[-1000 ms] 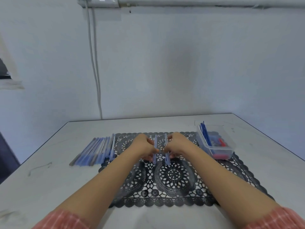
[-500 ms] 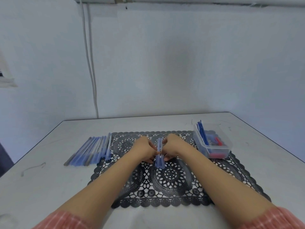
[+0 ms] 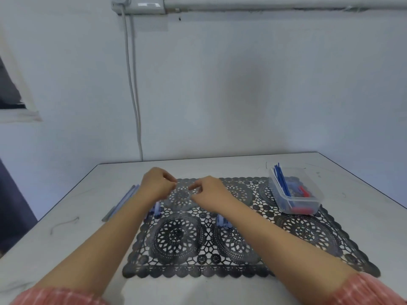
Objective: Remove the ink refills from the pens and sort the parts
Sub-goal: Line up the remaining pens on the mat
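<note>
My left hand (image 3: 157, 186) hovers over the far left part of the black lace mat (image 3: 176, 238), fingers curled, with nothing visible in them. My right hand (image 3: 209, 192) hangs just to its right, fingers loosely bent and holding nothing. Two light-blue pen barrels (image 3: 222, 222) lie on the mat, partly hidden under my right wrist. A row of blue pens (image 3: 123, 201) lies on the table left of the mat, and my left forearm covers most of it. At the mat's far right, a clear plastic tub (image 3: 308, 205) holds blue ink refills (image 3: 282, 183) and red parts (image 3: 304, 191).
The white table (image 3: 363, 216) ends close to the wall behind and drops off at the left and right edges. A thin bit of wire (image 3: 63, 224) lies on the table at the left. A cable (image 3: 134, 95) runs down the wall.
Both hands have let go of the two pen barrels, which now lie on the mat. The hands have lifted and moved apart, the left one toward the pen row.
</note>
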Motion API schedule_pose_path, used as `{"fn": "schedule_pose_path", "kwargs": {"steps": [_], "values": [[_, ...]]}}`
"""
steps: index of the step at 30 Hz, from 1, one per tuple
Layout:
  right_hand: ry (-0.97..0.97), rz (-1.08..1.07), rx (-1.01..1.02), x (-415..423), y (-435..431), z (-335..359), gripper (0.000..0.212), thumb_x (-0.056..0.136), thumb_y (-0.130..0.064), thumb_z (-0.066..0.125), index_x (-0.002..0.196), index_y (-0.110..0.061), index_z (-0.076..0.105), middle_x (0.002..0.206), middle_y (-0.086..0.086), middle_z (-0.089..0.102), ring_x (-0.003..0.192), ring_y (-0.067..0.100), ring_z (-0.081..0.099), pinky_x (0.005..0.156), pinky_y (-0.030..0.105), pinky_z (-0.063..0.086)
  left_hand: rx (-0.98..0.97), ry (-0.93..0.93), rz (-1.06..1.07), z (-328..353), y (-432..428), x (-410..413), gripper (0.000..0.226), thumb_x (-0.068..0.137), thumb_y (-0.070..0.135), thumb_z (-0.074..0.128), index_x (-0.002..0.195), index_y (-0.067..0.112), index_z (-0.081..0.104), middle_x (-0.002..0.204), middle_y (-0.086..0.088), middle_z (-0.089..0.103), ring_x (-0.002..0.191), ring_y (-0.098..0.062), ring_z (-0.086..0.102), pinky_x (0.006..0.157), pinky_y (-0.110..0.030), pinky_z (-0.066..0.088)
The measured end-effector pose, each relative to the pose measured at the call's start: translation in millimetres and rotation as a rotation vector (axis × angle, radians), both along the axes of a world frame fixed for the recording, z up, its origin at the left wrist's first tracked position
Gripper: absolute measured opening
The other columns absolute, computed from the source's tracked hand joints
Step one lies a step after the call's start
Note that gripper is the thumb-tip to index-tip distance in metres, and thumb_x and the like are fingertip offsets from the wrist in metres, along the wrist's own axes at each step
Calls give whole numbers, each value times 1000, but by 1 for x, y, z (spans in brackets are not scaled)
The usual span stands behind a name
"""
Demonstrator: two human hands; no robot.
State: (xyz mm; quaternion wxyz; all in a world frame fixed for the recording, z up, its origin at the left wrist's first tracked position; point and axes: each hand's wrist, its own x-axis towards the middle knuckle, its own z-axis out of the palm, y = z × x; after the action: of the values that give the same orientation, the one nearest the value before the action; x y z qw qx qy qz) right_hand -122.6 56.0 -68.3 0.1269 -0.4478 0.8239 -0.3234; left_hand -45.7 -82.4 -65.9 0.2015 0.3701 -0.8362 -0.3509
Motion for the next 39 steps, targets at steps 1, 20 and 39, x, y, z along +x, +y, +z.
{"fn": "schedule_pose_path", "kwargs": {"steps": [1,20,39], "values": [[-20,18,-14,5,-9,0,31,88,-10,54,117,-13,64,103,7,63,60,7,49,57,19,45,-53,-4,36,2,-12,9,10,82,6,66,77,14,70,82,-9,70,71,-20,61,70,-30,52],[-23,-118,108,35,-109,-27,29,80,-7,61,63,-12,38,69,3,46,61,17,48,42,20,32,-72,-479,277,-27,-102,71,13,77,-3,60,91,-4,59,90,-22,66,82,-33,67,65,-36,58],[-159,-123,16,-2,-24,-4,64,81,-3,63,138,-13,37,128,11,49,95,25,62,80,34,55,-218,7,230,-5,-57,52,4,79,5,65,83,7,64,80,-11,63,70,-27,61,67,-32,51]]}}
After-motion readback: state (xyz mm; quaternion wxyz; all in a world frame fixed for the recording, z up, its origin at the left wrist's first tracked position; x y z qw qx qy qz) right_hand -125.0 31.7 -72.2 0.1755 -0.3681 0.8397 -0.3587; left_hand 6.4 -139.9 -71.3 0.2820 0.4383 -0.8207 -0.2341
